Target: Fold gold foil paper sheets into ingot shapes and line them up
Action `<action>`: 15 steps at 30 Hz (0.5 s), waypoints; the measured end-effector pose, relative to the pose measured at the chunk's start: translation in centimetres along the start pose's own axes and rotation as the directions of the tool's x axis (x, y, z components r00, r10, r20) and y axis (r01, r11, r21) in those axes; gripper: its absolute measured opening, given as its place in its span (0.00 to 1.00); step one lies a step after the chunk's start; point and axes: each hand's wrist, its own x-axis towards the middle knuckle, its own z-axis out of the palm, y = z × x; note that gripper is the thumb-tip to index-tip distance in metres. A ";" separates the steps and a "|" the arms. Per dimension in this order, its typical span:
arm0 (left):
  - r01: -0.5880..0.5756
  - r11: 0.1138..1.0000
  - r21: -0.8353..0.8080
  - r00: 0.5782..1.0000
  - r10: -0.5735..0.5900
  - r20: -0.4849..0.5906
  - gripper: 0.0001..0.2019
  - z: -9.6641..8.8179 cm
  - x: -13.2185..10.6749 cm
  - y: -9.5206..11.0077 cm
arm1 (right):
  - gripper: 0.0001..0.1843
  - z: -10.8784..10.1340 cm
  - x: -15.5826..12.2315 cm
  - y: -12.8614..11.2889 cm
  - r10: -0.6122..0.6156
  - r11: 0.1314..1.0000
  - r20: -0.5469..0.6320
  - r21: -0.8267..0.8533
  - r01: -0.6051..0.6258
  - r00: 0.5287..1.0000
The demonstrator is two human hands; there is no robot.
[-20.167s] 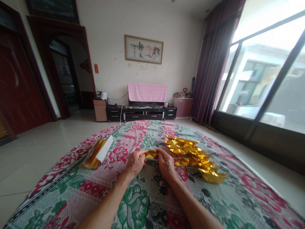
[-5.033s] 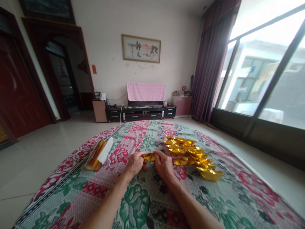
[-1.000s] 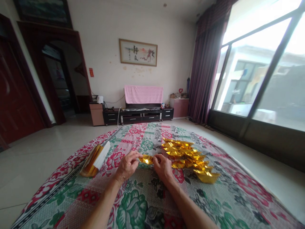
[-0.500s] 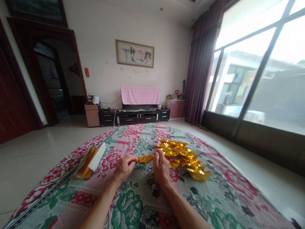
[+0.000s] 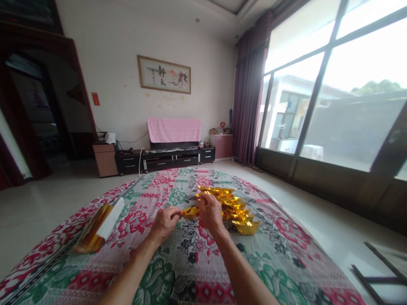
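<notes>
Both my hands hold one folded piece of gold foil paper (image 5: 190, 212) just above a flowered quilt (image 5: 178, 262). My left hand (image 5: 164, 222) pinches its left end with thumb and fingers closed. Closed on the right end is my right hand (image 5: 210, 212). Just beyond my right hand lies a row of several finished gold foil ingots (image 5: 233, 207), running to the right. A stack of flat gold foil sheets (image 5: 97, 228) with a white backing lies on the quilt to the left of my left hand.
The quilt covers a pale tiled floor (image 5: 41, 207). At the far wall stands a low dark TV cabinet (image 5: 165, 157) with a pink cloth (image 5: 174, 129) over the screen. Large windows (image 5: 333, 97) and purple curtains (image 5: 248, 93) fill the right side. A dark frame (image 5: 378, 271) lies on the floor at bottom right.
The view has swung to the right, so everything has slid left in frame. My right hand has lifted the foil's right end slightly; both hands still pinch it.
</notes>
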 end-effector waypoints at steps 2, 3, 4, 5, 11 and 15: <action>0.003 1.000 -0.005 1.000 -0.003 -0.006 0.10 0.4 0.7 0.4 | 0.14 -1.5 0.9 0.4 0.051 0.993 0.064 -0.111 -0.043 0.997; -0.001 1.000 -0.004 1.000 0.001 -0.015 0.10 0.6 0.9 0.6 | 0.14 -2.3 1.3 0.6 0.071 0.986 0.092 -0.157 -0.056 0.993; -0.010 1.000 -0.002 1.000 0.010 -0.020 0.10 0.8 1.2 0.8 | 0.14 -3.1 1.6 0.8 0.092 0.976 0.115 -0.209 -0.066 0.989; -0.017 1.000 0.001 1.000 0.017 -0.025 0.10 1.1 1.3 1.0 | 0.15 -4.0 1.9 1.1 0.116 0.961 0.147 -0.267 -0.073 0.982; -0.018 0.999 -0.040 0.998 0.016 -0.060 0.10 2.7 1.1 1.2 | 0.14 -7.4 2.3 1.6 0.200 0.882 0.311 -0.470 -0.032 0.929; -0.029 0.998 -0.062 0.995 0.023 -0.100 0.10 3.0 0.7 0.8 | 0.12 -7.5 1.9 1.7 0.240 0.808 0.374 -0.589 0.029 0.896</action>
